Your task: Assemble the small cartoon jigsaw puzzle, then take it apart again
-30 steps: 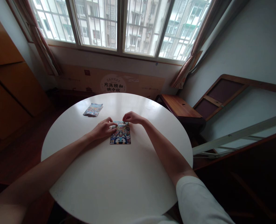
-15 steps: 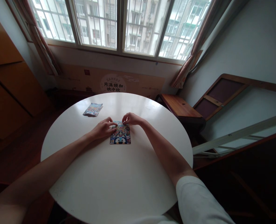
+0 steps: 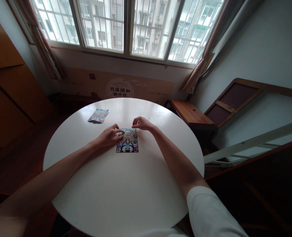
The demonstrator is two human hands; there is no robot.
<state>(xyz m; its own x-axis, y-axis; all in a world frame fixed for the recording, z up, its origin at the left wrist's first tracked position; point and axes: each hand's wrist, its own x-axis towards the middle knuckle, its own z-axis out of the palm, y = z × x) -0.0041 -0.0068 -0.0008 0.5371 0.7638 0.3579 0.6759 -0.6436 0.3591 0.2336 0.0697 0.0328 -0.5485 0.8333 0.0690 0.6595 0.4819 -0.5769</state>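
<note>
On the white round table [image 3: 126,184] lies a small, densely coloured rectangular picture that looks like a jigsaw puzzle [image 3: 127,141], with a blue and white cartoon face along its near edge. My left hand [image 3: 110,134] rests at its left side, fingers stretched out over the upper left part, which they hide. At the far right corner, my right hand [image 3: 140,123] hovers with thumb and fingertips brought together. Whether anything small sits between those fingertips I cannot make out. Farther back on the left, a crumpled packet [image 3: 98,116] printed with a similar picture lies flat.
Behind the table's right side stands a wooden bench or stool [image 3: 191,112]. A long printed cardboard panel [image 3: 151,87] leans under the barred window [image 3: 106,26]. Orange-brown cabinets [image 3: 12,92] stand at left, and a wooden frame [image 3: 234,97] rests against the right wall.
My right hand has shifted slightly up and to the right, off the puzzle's far edge, showing more of that corner. My left hand, the puzzle and the packet have stayed put.
</note>
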